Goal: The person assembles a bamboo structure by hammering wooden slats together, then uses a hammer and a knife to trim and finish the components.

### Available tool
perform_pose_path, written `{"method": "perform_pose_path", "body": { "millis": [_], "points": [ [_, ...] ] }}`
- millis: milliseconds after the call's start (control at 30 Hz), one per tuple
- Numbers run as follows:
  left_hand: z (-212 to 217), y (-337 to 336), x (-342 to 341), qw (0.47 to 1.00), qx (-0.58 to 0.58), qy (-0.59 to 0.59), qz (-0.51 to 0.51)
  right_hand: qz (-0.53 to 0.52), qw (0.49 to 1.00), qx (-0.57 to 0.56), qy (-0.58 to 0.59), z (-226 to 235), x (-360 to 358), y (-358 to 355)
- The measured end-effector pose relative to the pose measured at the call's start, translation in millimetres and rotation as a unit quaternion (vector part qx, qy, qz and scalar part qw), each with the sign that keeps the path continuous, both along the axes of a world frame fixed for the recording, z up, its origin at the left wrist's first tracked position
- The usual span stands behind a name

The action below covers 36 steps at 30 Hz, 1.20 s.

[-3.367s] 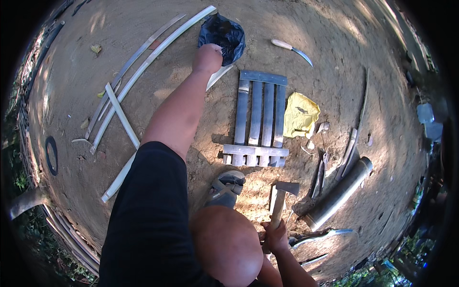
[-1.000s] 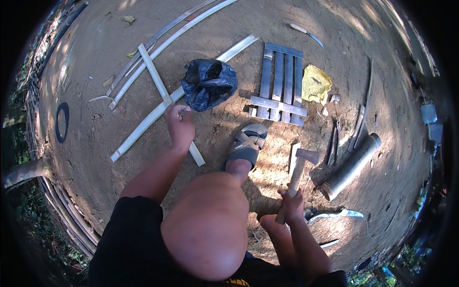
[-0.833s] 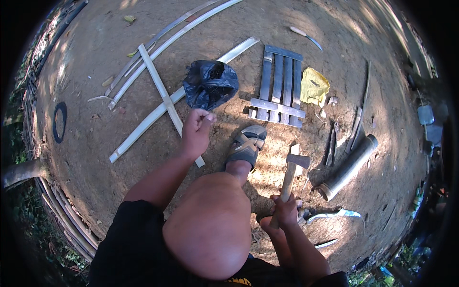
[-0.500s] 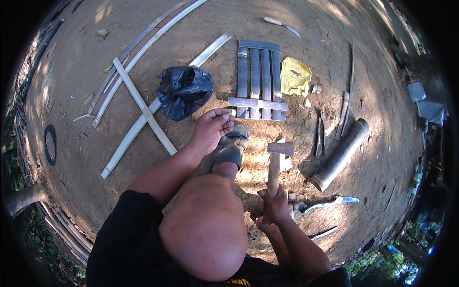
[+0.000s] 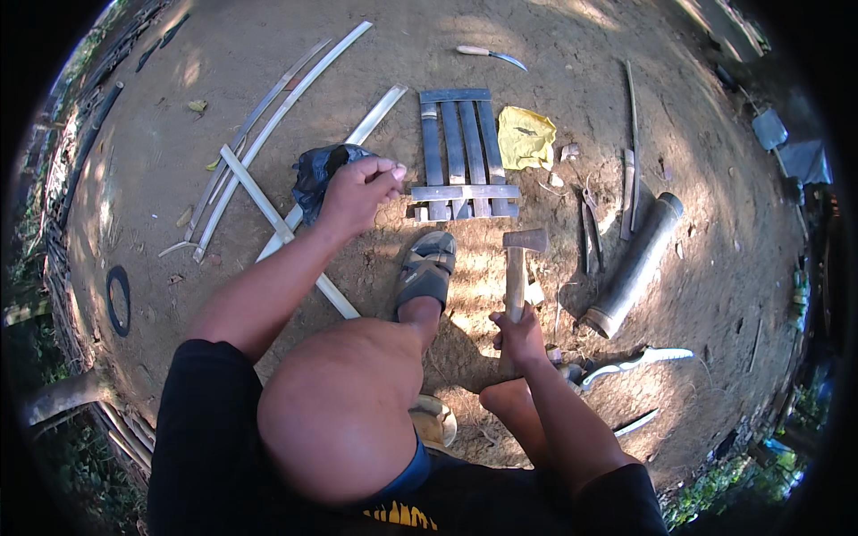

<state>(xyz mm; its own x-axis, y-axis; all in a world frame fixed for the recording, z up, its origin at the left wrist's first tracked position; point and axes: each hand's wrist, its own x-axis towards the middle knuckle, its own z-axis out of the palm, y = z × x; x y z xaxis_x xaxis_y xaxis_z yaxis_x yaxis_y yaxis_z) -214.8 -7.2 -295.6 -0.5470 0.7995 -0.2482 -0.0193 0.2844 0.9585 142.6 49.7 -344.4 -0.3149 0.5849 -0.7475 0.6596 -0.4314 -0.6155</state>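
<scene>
I see dirt ground bearing a slatted frame, pale strips, black plastic bag, curved knife, dark tube.

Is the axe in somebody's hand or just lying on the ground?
The axe is in a hand: the right hand wraps around its wooden handle, below the metal head.

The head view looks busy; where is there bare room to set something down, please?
Bare soil shows between the black ring and crossed pale strips, and between the wooden-handled knife and long stick. Left of the slatted frame is crowded by the black bag and left hand; right of it lies the yellow sheet.
</scene>
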Motion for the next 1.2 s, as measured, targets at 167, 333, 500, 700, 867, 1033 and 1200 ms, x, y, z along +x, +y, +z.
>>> {"method": "perform_pose_path", "body": {
  "millis": [167, 333, 500, 700, 867, 1033, 1200],
  "points": [
    [100, 28, -6, 0.966, -0.091, 0.208, -0.122, -0.013, 0.998, 0.031, 0.056, -20, -2, 19],
    [73, 55, 8, 0.884, -0.081, 0.378, -0.263, -0.037, 0.997, 0.014, 0.068, -7, -22, 31],
    [-62, 77, 26, 0.969, -0.071, 0.223, -0.084, -0.004, 0.995, 0.021, 0.102, -42, -50, 41],
    [-198, 95, 66, 0.964, 0.011, 0.260, 0.053, -0.003, 0.992, 0.074, 0.103, -71, -68, 73],
    [-221, 96, 71, 0.936, 0.072, 0.330, 0.097, -0.057, 0.978, 0.113, 0.166, -109, -84, 89],
    [-222, 96, 68, 0.920, 0.093, 0.372, 0.085, -0.051, 0.975, 0.181, 0.120, -100, -119, 108],
    [-213, 96, 65, 0.934, 0.086, 0.343, 0.047, -0.011, 0.956, 0.291, -0.017, -98, -145, 143]
  ]
}}
